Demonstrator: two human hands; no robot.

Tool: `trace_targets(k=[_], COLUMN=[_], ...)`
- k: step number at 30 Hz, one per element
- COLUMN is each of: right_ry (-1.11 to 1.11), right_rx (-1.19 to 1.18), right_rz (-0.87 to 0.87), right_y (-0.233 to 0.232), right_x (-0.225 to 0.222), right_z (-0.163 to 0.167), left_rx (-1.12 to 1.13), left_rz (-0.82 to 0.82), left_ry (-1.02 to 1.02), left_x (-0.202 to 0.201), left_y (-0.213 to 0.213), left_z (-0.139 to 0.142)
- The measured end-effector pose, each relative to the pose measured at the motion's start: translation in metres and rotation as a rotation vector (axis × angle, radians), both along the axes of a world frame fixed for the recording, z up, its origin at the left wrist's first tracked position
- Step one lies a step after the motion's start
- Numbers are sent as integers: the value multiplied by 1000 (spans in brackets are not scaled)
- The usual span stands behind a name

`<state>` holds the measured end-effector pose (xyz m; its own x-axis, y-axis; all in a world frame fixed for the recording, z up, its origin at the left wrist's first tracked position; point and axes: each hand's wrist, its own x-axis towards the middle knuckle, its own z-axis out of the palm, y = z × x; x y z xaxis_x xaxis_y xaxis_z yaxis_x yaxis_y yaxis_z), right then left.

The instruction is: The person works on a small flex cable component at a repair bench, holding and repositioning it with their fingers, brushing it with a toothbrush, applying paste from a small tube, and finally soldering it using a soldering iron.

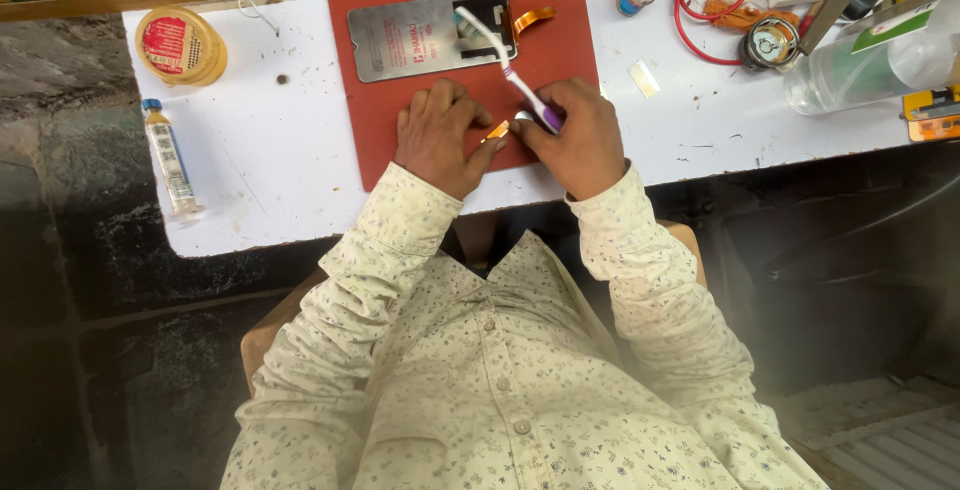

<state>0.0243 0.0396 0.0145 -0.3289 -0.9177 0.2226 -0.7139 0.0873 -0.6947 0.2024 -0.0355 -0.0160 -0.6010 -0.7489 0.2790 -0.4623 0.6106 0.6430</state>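
Toothbrush with a white and purple plastic handle (515, 78) is in the right hand (578, 140), fingers closed around its lower end, bristles pointing up over the grey metal phone plate (425, 35). It looks light and stiff, best held low on the handle. The left hand (438, 136) pinches a tiny orange strip (496, 130) on the red rubber mat (560, 40) on the white desk (270, 150); the strip looks thin, bendy and easy to tear, so hold it gently by its edge

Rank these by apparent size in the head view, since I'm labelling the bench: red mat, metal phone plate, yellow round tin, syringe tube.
1. red mat
2. metal phone plate
3. yellow round tin and syringe tube: too alike to rank, one round, one long and thin.
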Motion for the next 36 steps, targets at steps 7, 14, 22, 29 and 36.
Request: trace_targets(k=[7,14,22,29,36], right_ry=[-82,-348,-188,-28,135], right_rx=[-26,-217,-156,-177,-216], right_rz=[-13,-272,-443,-442,-401], right_y=[5,51,67,66,68], right_x=[-4,-75,-136,-133,-135], right_z=[-7,-9,-12,-9,-18], left_rx=[34,71,803,979,962], left_rz=[29,-5,-263,-162,-87], left_ry=[-27,-36,257,287,269], left_x=[-8,-7,-19,-29,-31], left_y=[1,-4,-29,-36,-34], left_z=[-3,2,9,16,14])
